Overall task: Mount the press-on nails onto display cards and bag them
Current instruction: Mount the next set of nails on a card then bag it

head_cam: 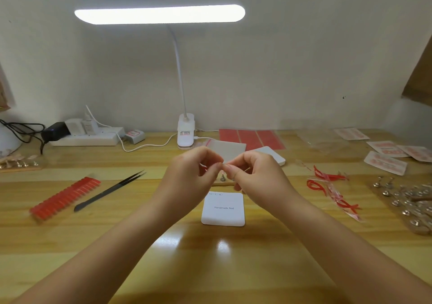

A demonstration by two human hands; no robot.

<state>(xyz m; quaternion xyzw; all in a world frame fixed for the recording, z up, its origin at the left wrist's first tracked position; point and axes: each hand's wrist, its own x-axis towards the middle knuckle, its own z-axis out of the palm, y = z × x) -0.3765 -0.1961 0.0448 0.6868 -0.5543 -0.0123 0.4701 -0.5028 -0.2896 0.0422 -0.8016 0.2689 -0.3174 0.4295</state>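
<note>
Both hands, left (194, 170) and right (252, 175), are pinching together on something too small to identify, hovering just beyond the card (223, 209). The card is lying flat on the counter (140, 245), directly beneath them, roughly equidistant from each.

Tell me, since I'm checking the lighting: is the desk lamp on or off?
On. The desk lamp bar glows bright white, with glare reflecting on the wooden table.

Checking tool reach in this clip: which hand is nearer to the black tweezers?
Left. The left hand is raised just right of the tweezers, pinching something small together with the right hand, which is farther right, above the white card.
</note>
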